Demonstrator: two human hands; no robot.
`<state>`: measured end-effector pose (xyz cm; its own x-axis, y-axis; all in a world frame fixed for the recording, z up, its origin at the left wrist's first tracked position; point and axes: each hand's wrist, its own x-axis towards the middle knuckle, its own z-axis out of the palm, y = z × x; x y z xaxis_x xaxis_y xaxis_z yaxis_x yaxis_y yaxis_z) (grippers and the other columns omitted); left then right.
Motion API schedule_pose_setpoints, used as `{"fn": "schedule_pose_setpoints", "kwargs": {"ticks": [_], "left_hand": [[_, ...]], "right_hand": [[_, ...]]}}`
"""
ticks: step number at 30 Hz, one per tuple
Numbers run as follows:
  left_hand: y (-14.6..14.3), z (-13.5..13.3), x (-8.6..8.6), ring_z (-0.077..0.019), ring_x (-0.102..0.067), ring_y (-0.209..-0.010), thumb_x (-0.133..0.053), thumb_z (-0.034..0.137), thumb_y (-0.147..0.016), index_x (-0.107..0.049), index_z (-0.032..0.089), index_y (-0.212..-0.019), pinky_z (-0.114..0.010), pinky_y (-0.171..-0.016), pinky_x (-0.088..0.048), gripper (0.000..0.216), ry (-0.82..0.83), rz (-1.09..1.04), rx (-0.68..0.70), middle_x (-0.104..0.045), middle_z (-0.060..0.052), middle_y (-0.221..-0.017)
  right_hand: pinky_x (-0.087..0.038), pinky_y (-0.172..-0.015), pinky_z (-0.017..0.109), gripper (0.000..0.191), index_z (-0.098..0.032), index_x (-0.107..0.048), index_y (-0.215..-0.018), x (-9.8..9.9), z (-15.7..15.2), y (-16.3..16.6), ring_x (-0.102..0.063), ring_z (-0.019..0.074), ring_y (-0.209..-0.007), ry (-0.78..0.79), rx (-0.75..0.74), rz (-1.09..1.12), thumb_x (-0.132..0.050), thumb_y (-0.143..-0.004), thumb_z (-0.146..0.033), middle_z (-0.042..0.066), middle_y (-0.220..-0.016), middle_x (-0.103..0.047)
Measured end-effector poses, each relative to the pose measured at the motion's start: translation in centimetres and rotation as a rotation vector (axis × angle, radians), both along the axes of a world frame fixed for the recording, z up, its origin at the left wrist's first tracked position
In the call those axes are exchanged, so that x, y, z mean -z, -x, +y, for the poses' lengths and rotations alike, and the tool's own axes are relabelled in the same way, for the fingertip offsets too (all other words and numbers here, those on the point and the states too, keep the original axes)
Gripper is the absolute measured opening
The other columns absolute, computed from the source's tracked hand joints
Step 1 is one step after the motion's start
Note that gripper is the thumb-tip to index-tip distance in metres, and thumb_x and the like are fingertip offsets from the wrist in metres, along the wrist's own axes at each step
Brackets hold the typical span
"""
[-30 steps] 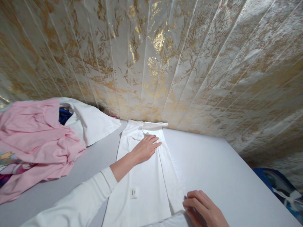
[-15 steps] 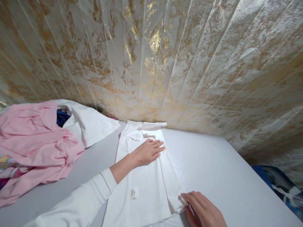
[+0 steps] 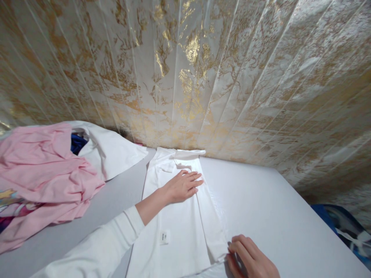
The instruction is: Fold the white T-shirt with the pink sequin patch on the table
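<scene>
A small white tag [image 3: 164, 237] sits on the white top [image 3: 181, 253], near its lower part; it bears a few dark marks – print, but too small to read. The top lies flat in the middle of the table [image 3: 257, 200], collar [image 3: 189, 154] at the far edge, a long folded strip down its right side.

The left hand [image 3: 182, 187] rests on it below the collar, palm down, fingers straight and slightly apart. Its wrist and sleeve [image 3: 95, 243] cross the top's left side and hide part of it. The right hand [image 3: 252, 256] is at the near right corner, fingers bent and close together; whether they pinch the cloth I cannot tell.

Well to the left, a pink top [image 3: 49, 166] with a colourful print [image 3: 17, 204] lies heaped against white cloth [image 3: 118, 154], with something blue [image 3: 78, 143] between. A gold-patterned curtain [image 3: 188, 85] hangs behind the table – and a blue bag [image 3: 339, 224] shows beyond its right edge.
</scene>
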<state>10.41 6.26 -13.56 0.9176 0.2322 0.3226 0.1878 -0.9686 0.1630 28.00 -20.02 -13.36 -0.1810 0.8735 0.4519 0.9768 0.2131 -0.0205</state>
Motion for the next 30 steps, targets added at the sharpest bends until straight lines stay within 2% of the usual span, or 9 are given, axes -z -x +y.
{"fn": "schedule_pose_setpoints", "kwargs": {"ticks": [11,17,20,26,30], "left_hand": [[0.0,-0.1,-0.1,-0.0227,-0.035,-0.138,-0.041,0.028,-0.101,-0.049,0.022,-0.137,-0.041,-0.106,-0.025,0.038,0.003,0.019,0.000,-0.044,-0.008,-0.148],[0.0,-0.2,-0.6,-0.0225,-0.034,-0.139,-0.041,0.025,-0.100,-0.049,0.022,-0.137,-0.039,-0.105,-0.026,0.038,-0.005,0.002,0.041,-0.041,-0.007,-0.150],[0.0,-0.3,-0.7,-0.0223,-0.037,-0.137,-0.040,0.024,-0.100,-0.052,0.022,-0.135,-0.039,-0.104,-0.028,0.036,-0.004,-0.001,0.061,-0.045,-0.006,-0.147],[-0.1,-0.3,-0.6,-0.0220,-0.041,-0.135,-0.040,0.024,-0.100,-0.053,0.020,-0.134,-0.040,-0.101,-0.030,0.036,0.006,0.005,0.063,-0.048,-0.007,-0.145],[-0.1,-0.2,-0.7,-0.0220,-0.041,-0.135,-0.041,0.024,-0.100,-0.052,0.021,-0.134,-0.040,-0.101,-0.030,0.036,0.013,0.006,0.046,-0.048,-0.007,-0.145]], "right_hand": [[-0.052,-0.060,0.021,0.011,-0.023,-0.055,-0.095,0.0,-0.1,0.4,-0.068,0.0142,-0.074,-0.013,0.027,0.008,-0.046,-0.092,-0.017,0.004,-0.088,-0.067],[-0.050,-0.057,0.023,0.011,-0.022,-0.055,-0.095,0.2,0.3,0.9,-0.068,0.0149,-0.071,0.002,0.069,0.017,-0.045,-0.093,-0.019,0.004,-0.087,-0.067],[-0.049,-0.058,0.022,0.011,-0.022,-0.055,-0.093,0.2,0.4,1.0,-0.067,0.0142,-0.070,0.004,0.077,0.010,-0.044,-0.093,-0.019,0.003,-0.086,-0.067],[-0.043,-0.053,0.021,0.019,-0.023,-0.052,-0.092,0.4,0.4,1.0,-0.063,0.0100,-0.059,0.001,0.117,-0.025,-0.034,-0.097,-0.018,-0.002,-0.075,-0.062],[-0.038,-0.045,0.022,0.021,-0.025,-0.045,-0.081,0.5,-0.4,1.5,-0.057,0.0090,-0.046,0.040,0.221,-0.078,-0.031,-0.094,-0.016,-0.006,-0.063,-0.057]]}}
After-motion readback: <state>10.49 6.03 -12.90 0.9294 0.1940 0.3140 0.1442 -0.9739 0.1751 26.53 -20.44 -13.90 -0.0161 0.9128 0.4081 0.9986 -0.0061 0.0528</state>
